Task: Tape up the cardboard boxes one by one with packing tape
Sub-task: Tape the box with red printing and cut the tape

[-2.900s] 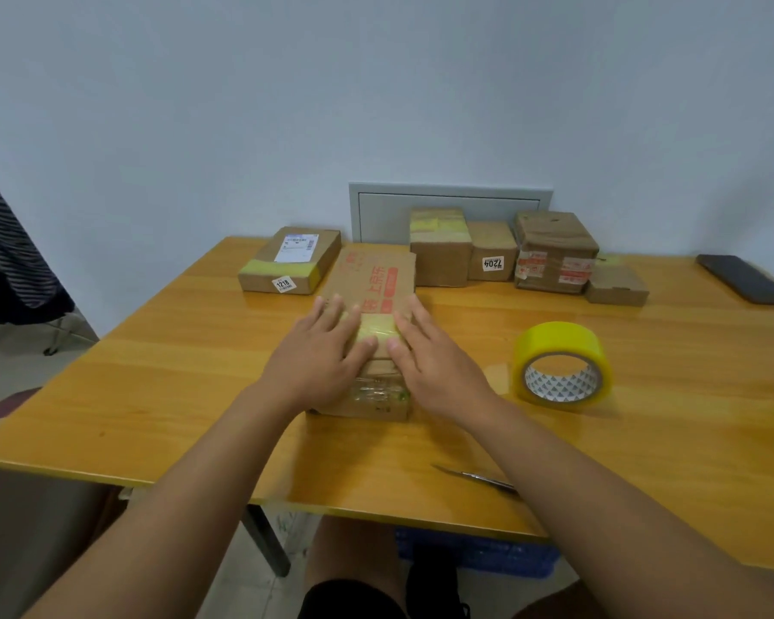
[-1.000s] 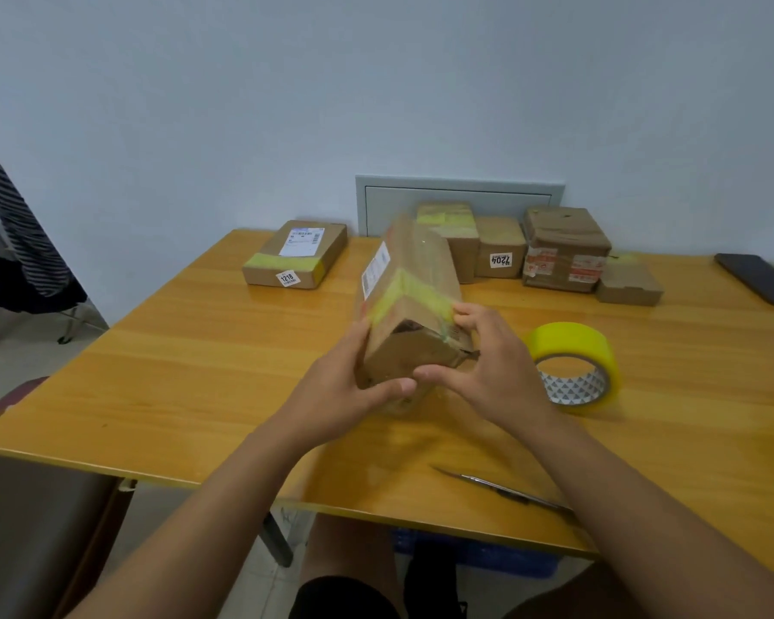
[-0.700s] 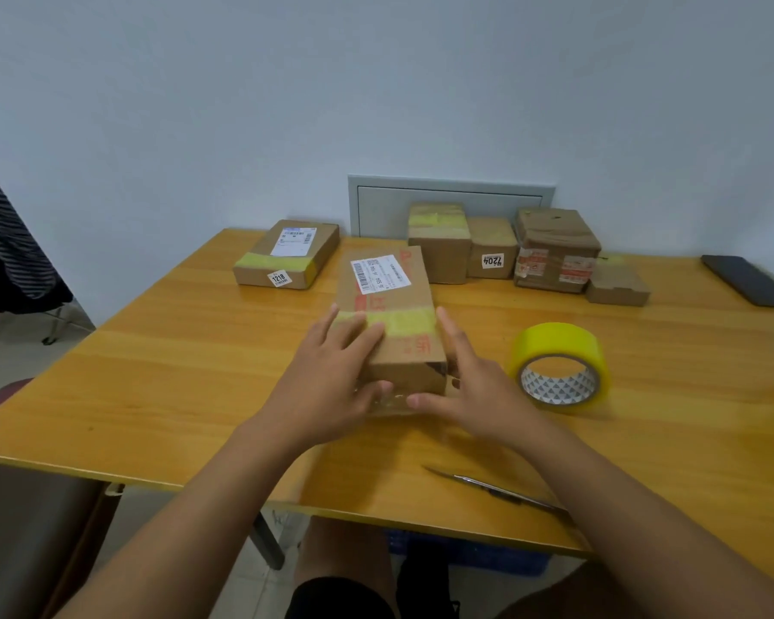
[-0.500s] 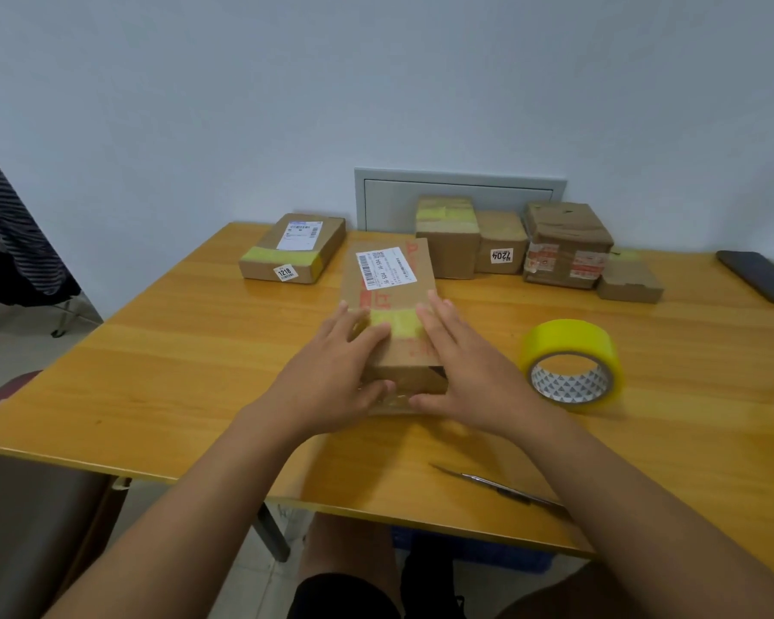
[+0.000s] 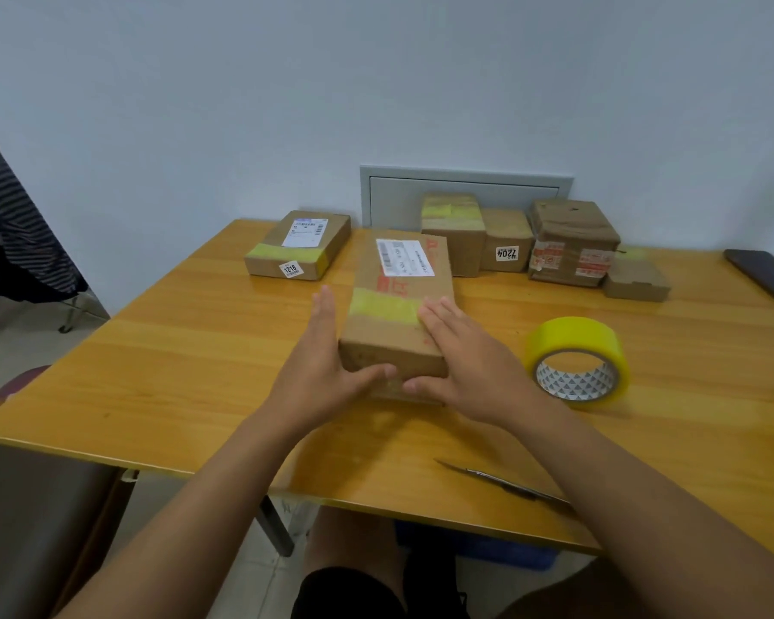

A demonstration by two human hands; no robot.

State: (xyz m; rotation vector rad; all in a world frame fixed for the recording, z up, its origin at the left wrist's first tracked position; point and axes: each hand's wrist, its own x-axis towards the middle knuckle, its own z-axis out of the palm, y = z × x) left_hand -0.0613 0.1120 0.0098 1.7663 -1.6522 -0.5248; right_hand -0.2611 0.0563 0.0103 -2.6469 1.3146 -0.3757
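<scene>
A long cardboard box (image 5: 398,301) with a white label and a yellow tape band across its top lies flat on the wooden table (image 5: 188,350). My left hand (image 5: 320,364) lies flat against its left side, fingers straight, thumb across the near end. My right hand (image 5: 461,355) rests on the box's right top edge with straight fingers, thumb at the near end. A roll of yellow packing tape (image 5: 575,357) stands to the right of the box, apart from both hands.
Scissors (image 5: 501,484) lie near the table's front edge. A flat taped box (image 5: 298,250) sits at the back left. Several more boxes (image 5: 573,241) line the back wall. A dark phone (image 5: 767,274) lies far right. A person in a striped top (image 5: 14,225) stands left.
The box was lifted and turned over, then set down label side up. Both hands smoothed the tape on top; now my left hand has slid to the box's left side.
</scene>
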